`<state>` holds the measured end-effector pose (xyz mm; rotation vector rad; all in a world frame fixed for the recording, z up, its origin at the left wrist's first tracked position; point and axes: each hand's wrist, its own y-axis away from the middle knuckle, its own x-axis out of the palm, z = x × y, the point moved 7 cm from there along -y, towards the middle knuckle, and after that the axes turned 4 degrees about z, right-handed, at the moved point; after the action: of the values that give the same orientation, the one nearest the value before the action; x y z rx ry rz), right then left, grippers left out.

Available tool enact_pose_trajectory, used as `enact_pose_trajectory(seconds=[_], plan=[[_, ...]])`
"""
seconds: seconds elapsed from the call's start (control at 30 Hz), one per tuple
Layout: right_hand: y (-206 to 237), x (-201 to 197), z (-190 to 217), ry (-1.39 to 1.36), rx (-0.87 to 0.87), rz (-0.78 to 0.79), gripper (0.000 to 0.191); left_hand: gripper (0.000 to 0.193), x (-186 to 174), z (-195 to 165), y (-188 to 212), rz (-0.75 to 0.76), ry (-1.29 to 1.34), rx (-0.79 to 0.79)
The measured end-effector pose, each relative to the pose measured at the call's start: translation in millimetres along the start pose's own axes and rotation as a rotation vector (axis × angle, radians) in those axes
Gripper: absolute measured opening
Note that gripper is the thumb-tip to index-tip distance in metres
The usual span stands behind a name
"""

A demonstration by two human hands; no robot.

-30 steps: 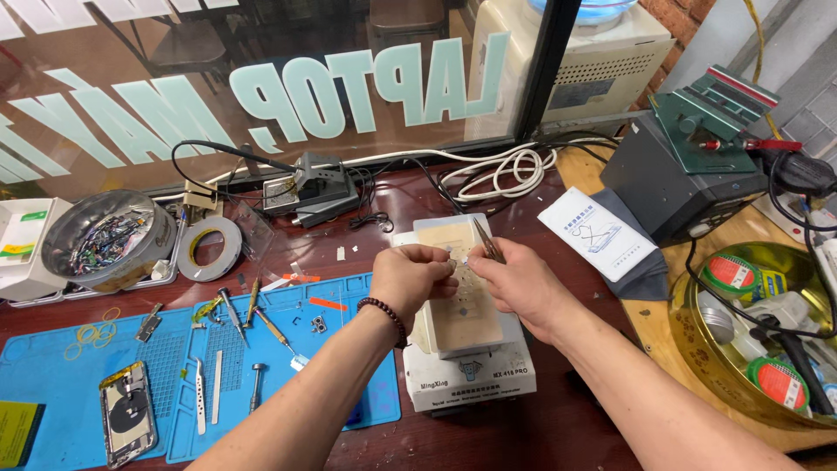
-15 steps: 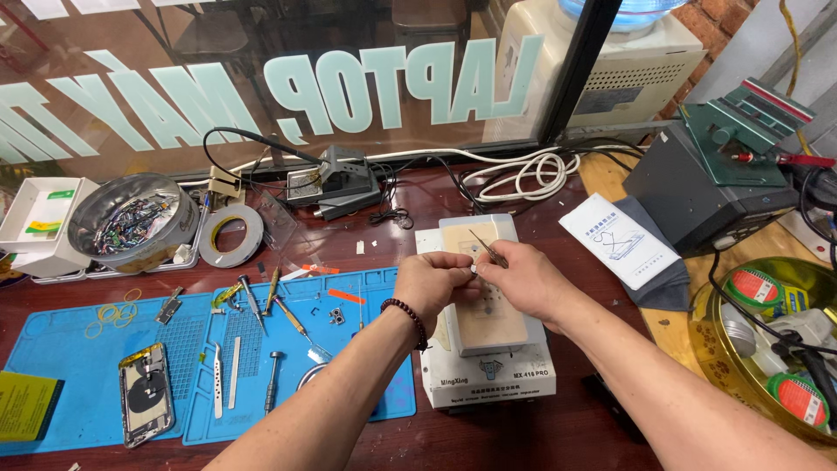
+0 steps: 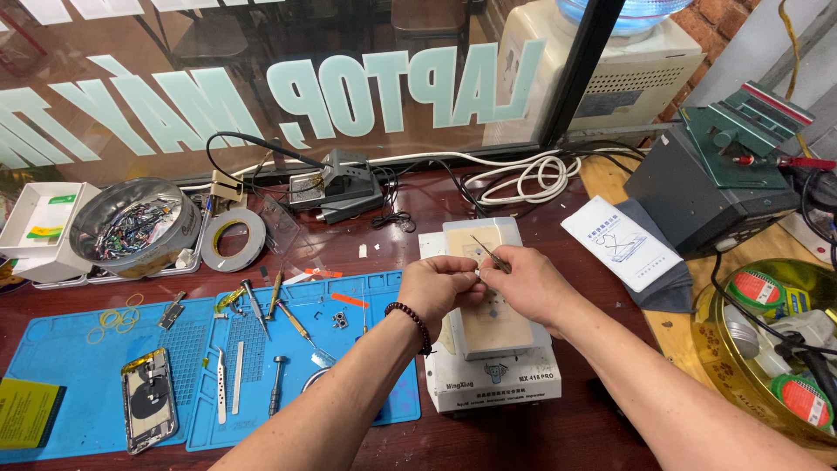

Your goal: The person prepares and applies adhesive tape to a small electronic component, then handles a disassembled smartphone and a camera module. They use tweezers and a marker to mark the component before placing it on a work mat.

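Observation:
Both hands meet over a white box-shaped heating plate machine with a tan pad on top. My right hand holds thin metal tweezers, tips pointing up and left. My left hand, with a dark bead bracelet on its wrist, pinches something small against the right hand's fingers; the piece itself is too small to make out.
A blue work mat on the left carries screwdrivers, small tools and an opened phone. A metal bowl of parts, a tape roll, a soldering stand, coiled white cable, a grey box unit and a brass bowl surround it.
The view has shifted slightly, with the hands staying together over the pad. The tweezers stay in the right hand, with the fingers of both hands pinched closer.

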<state>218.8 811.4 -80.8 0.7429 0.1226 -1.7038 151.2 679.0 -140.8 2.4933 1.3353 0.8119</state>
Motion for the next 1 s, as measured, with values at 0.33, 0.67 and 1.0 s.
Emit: enact_pose_trajectory(seconds=[0.33, 0.67, 1.0], plan=[[5.9, 2.5, 7.0, 0.047, 0.033, -0.037, 0.022, 0.013, 4.0, -4.8, 8.6, -0.077, -0.069, 0.095], [12.2, 0.5, 10.8, 0.039, 0.007, -0.128, 0.021, 0.013, 4.6, -1.2, 16.5, -0.188, -0.118, 0.183], [7.6, 11.7, -14.9, -0.617, 0.163, 0.034, 0.017, 0.015, 2.8, -0.1, 17.4, -0.117, 0.052, 0.148]])
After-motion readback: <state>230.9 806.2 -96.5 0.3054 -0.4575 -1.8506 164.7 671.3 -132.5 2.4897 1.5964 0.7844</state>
